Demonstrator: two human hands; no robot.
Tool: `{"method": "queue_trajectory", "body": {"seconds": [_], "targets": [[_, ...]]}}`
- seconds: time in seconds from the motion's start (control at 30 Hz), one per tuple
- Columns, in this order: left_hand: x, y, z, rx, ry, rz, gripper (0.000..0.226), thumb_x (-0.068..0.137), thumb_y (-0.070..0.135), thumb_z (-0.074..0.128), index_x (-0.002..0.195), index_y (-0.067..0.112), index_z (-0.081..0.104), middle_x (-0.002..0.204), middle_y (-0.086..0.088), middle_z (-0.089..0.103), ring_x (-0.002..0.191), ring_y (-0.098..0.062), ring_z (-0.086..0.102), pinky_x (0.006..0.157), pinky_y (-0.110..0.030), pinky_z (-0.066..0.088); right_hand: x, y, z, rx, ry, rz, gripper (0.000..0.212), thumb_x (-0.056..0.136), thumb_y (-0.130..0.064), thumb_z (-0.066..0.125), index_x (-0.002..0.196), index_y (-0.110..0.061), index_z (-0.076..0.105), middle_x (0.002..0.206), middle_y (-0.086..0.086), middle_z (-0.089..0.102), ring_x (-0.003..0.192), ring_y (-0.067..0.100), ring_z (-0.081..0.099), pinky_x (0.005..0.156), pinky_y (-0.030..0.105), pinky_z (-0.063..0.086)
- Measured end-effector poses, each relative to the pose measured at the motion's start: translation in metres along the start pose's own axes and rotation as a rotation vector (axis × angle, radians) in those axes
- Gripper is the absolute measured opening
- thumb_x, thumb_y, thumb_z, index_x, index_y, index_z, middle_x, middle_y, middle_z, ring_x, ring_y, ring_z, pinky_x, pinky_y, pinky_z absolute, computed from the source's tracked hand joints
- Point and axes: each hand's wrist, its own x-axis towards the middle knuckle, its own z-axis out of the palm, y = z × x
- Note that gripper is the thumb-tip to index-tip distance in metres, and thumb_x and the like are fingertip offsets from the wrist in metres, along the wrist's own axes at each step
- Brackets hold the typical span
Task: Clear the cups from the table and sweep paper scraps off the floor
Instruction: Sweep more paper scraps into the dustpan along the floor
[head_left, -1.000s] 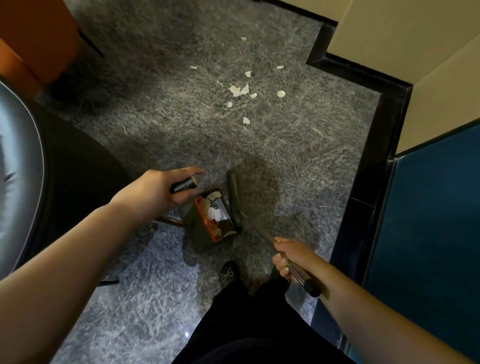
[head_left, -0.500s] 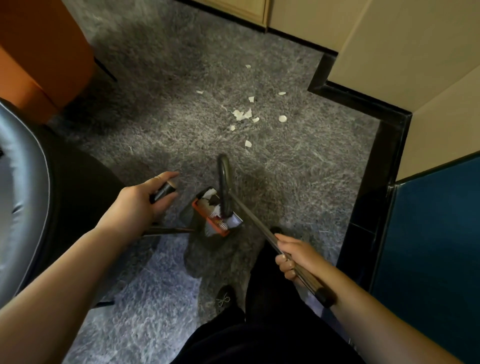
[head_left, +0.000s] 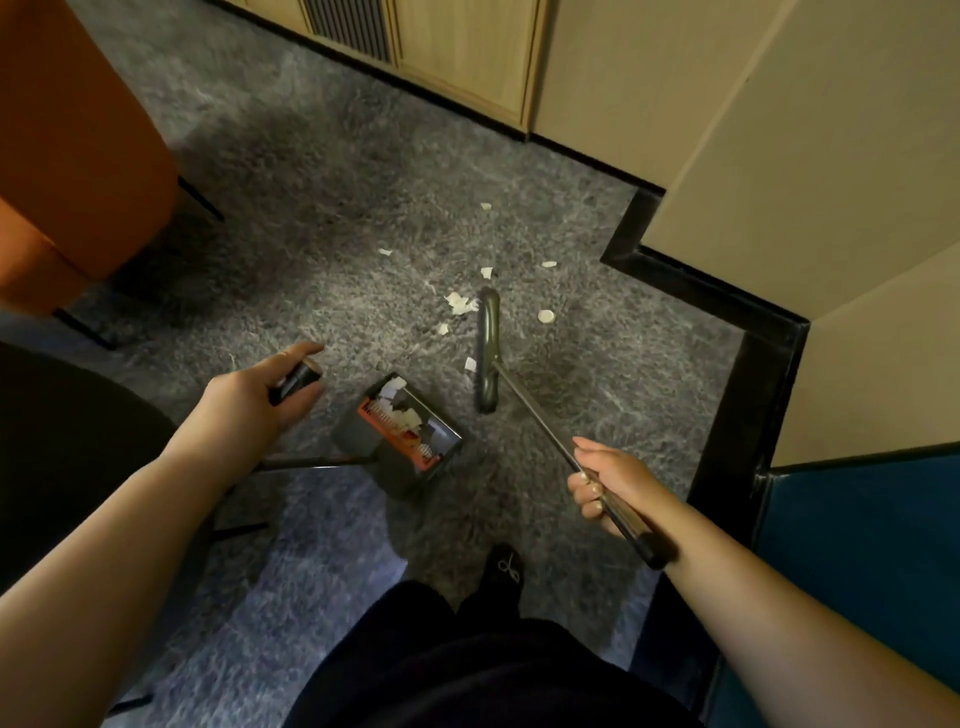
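My left hand (head_left: 254, 400) grips the black top end of the dustpan's long handle. The dark dustpan (head_left: 402, 434) with a red comb edge sits on the grey carpet and holds several white paper scraps. My right hand (head_left: 602, 480) grips the metal broom handle (head_left: 535, 418). The dark broom head (head_left: 488, 351) rests on the carpet beyond the dustpan, among several loose white paper scraps (head_left: 460, 304). One round scrap (head_left: 545, 315) lies just right of the broom head.
An orange chair (head_left: 78, 156) stands at the left and a dark round seat (head_left: 57, 457) at the lower left. Beige cabinets (head_left: 779, 156) with black skirting (head_left: 748, 374) bound the carpet at the back and right. My dark-trousered leg and shoe (head_left: 504, 569) stand below the dustpan.
The broom head has left the dustpan and travelled outward to the scattered scraps. My left hand and the dustpan have hardly shifted. My view has tilted up, showing more cabinet.
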Motion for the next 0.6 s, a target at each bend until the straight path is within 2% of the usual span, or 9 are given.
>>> {"method": "queue_trajectory", "body": {"seconds": [0.33,0.4,0.47,0.5,0.6], "targets": [[0.124,0.016,0.029,0.029,0.027,-0.014,0.047,0.089,0.039,0.067,0.133,0.048,0.052,0.097,0.010,0.064,0.084,-0.008,0.062,0.078,-0.027,0.046,0.061,-0.101,-0.023,-0.007,0.083,-0.002,0.047,0.104,-0.015,0.031,0.149,-0.025,0.021,0.040,0.001,0.037,0.028,0.007,0.032,0.029,0.014,0.027],[0.149,0.016,0.033,0.019,0.016,-0.034,0.046,0.090,0.040,0.066,0.132,0.049,0.052,0.096,0.009,0.066,0.074,-0.006,0.064,0.070,-0.025,0.048,0.071,-0.116,-0.026,0.001,0.091,0.000,0.047,0.104,-0.015,0.030,0.150,-0.025,0.021,0.040,0.001,0.036,0.028,0.007,0.032,0.029,0.014,0.028],[0.174,0.017,0.037,-0.004,0.003,-0.058,0.045,0.090,0.041,0.066,0.132,0.049,0.052,0.093,0.006,0.068,0.064,-0.006,0.064,0.057,-0.018,0.047,0.081,-0.132,-0.027,-0.001,0.102,-0.002,0.048,0.104,-0.015,0.030,0.150,-0.024,0.020,0.040,0.001,0.037,0.028,0.008,0.032,0.030,0.015,0.029],[0.186,0.017,0.040,-0.013,-0.003,-0.064,0.045,0.090,0.040,0.066,0.132,0.048,0.052,0.093,0.007,0.068,0.063,-0.006,0.063,0.055,-0.015,0.045,0.086,-0.141,-0.028,-0.002,0.116,-0.004,0.048,0.104,-0.015,0.030,0.151,-0.024,0.020,0.040,0.001,0.036,0.028,0.008,0.032,0.030,0.015,0.029],[0.215,0.024,0.050,0.000,-0.023,-0.047,0.046,0.091,0.038,0.066,0.135,0.044,0.052,0.097,0.010,0.065,0.068,-0.005,0.061,0.067,-0.021,0.045,0.099,-0.162,-0.028,0.011,0.122,-0.015,0.048,0.104,-0.013,0.030,0.151,-0.022,0.019,0.042,0.002,0.037,0.027,0.008,0.032,0.030,0.015,0.029]]}}
